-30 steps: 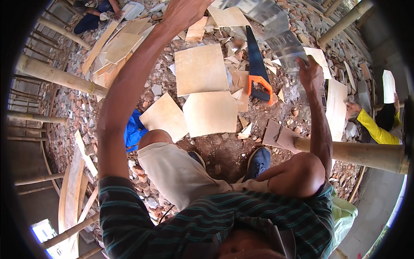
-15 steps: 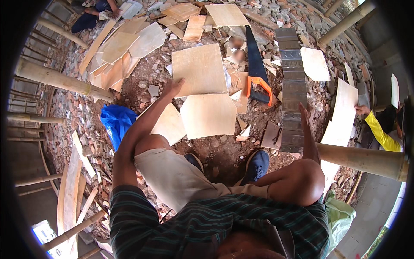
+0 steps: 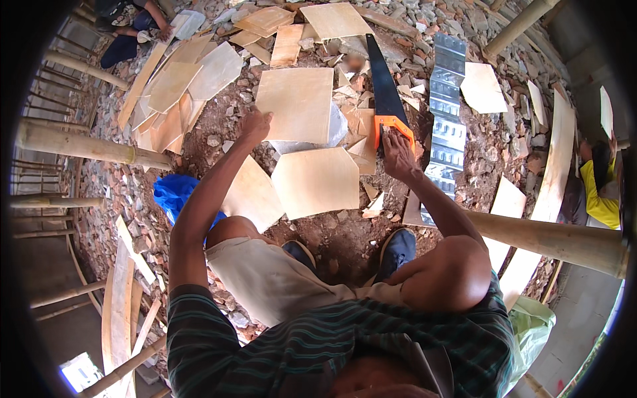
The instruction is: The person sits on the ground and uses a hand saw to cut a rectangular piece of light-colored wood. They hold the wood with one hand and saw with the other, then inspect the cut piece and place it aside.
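Note:
My left hand [image 3: 255, 125] grips the left edge of a square plywood sheet [image 3: 297, 99], which rests over a pale flat piece. My right hand [image 3: 399, 147] is on the orange-and-black handle of a hand saw [image 3: 383, 79], whose dark blade lies pointing away from me, right of that sheet. Just right of the saw a long, ridged metal strip [image 3: 448, 86] lies on the rubble. Another plywood sheet [image 3: 315, 182] lies flat in front of my feet.
Plywood offcuts [image 3: 179, 93] pile up at the left, near a blue bag [image 3: 172, 198]. Bamboo poles [image 3: 93, 144] cross both sides. A co-worker [image 3: 133, 30] works at top left, another in yellow sleeves [image 3: 600, 189] at right. A green bag [image 3: 527, 331] lies by my right hip.
My right hand has let go of the metal strip, which now lies flat, and moved left onto the saw handle. My left hand came down onto the square plywood and remains there.

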`<state>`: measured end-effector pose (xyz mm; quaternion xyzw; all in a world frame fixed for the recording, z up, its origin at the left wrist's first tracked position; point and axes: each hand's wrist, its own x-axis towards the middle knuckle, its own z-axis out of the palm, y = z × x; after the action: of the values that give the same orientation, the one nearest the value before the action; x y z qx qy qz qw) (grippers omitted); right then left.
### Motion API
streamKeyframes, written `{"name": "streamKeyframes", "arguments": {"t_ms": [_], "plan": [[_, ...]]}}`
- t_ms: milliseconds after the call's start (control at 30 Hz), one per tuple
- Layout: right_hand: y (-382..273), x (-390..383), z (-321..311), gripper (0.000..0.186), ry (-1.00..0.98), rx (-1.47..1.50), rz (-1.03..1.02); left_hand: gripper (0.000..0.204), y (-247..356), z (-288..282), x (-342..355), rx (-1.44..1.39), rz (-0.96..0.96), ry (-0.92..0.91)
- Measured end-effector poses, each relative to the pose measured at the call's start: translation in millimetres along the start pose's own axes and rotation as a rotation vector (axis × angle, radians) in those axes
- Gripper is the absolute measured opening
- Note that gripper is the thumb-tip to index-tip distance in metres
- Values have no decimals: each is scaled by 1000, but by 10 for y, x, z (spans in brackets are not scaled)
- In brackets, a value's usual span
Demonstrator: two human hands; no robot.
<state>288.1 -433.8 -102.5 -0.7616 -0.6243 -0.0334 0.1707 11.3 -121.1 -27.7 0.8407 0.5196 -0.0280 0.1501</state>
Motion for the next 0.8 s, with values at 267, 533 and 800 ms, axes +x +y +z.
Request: {"name": "streamKeyframes", "arguments": {"t_ms": [267, 533, 800], "plan": [[190, 341, -461, 30, 22, 460, 517, 66, 645, -92, 110, 197, 370, 227], [-287, 943, -2472, 20, 198, 835, 459, 45, 1138, 427, 916, -170, 334, 412], [-1308, 681, -1915, 23, 280, 684, 615, 32, 1180, 596, 928, -283, 308, 619]]}}
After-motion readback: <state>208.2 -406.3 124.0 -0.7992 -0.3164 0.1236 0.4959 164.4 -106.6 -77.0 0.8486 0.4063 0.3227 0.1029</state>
